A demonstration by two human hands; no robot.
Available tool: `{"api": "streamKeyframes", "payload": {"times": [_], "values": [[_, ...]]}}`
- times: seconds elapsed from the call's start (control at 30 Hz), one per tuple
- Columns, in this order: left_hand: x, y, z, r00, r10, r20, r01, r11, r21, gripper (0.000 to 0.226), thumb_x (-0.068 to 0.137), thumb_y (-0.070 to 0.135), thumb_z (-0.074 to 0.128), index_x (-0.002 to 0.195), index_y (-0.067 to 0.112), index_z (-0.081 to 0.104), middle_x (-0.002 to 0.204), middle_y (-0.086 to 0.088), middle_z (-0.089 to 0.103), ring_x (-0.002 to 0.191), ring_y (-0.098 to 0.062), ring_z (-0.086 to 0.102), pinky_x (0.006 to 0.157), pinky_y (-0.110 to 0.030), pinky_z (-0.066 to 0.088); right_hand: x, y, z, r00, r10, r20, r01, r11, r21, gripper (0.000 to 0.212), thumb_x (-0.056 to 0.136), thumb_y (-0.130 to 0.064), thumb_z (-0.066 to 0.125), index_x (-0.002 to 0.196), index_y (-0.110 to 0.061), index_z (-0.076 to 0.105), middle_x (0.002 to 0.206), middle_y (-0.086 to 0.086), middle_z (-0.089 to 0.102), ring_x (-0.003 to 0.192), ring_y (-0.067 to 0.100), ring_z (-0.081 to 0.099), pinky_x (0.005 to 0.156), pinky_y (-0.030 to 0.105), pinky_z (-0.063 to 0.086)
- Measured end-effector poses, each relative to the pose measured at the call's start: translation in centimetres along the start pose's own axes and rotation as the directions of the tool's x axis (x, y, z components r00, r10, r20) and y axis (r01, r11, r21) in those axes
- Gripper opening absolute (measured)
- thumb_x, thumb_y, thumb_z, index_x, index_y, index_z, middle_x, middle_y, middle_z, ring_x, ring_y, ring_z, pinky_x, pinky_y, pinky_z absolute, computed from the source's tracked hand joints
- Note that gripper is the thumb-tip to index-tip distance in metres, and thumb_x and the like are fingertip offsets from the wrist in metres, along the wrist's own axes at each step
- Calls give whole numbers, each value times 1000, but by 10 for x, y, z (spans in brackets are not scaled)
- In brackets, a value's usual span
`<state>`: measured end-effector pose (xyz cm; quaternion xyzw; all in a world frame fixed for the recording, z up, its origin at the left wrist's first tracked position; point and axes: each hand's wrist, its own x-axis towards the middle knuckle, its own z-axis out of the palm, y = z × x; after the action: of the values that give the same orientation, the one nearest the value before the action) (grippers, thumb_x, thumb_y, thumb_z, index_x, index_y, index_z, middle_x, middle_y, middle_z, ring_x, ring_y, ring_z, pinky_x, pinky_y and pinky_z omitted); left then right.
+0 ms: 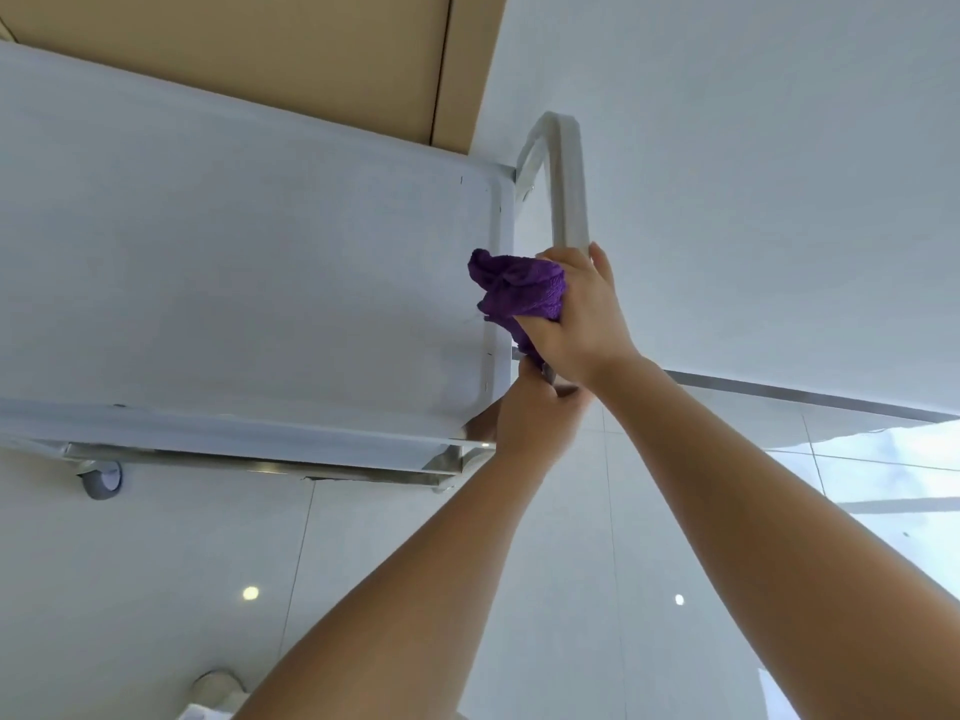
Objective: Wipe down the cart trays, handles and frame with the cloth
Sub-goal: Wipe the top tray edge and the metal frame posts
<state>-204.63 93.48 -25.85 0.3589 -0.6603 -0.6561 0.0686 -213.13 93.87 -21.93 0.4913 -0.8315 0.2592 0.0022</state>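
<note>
A white cart fills the left of the head view, its top tray bare and seen from above. At the tray's right end rises a pale loop handle. My right hand grips a bunched purple cloth wrapped around the lower part of that handle. Just below it, my left hand holds the handle's near leg by the tray's front right corner, its fingers partly hidden behind the right hand.
A metal lower frame rail runs under the tray's front edge, with a grey caster wheel at the left. Glossy white floor tiles lie below. A white wall with a beige panel stands behind the cart.
</note>
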Motion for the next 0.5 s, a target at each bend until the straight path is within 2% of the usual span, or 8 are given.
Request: {"api": "streamKeyframes", "payload": {"times": [0.13,0.27,0.5], "values": [[-3,-6,-4,999,9,40,-9,1000,17,26,84,27,60,101,13,47,57,10,50,52,-5,49,43,-12,33,-5,-3,2,1000,17,-18,-17,1000,-5,50,74,-48,36,83,-11,67,87,-3,65,110,18,51,112,39,9],[-13,-16,-10,998,-6,62,4,1000,29,24,83,22,60,100,11,46,55,10,46,52,-10,46,49,-23,33,-18,-14,6,1000,23,-15,-24,999,-23,51,74,-48,35,86,-11,68,88,-4,66,111,18,51,112,42,10],[-46,-35,-27,997,6,79,-10,999,42,28,82,19,58,107,9,49,56,10,45,54,-10,46,55,-24,36,-47,-48,12,997,58,-48,-61,997,-49,54,73,-50,33,87,-12,69,86,-8,65,112,18,51,112,40,9]]}}
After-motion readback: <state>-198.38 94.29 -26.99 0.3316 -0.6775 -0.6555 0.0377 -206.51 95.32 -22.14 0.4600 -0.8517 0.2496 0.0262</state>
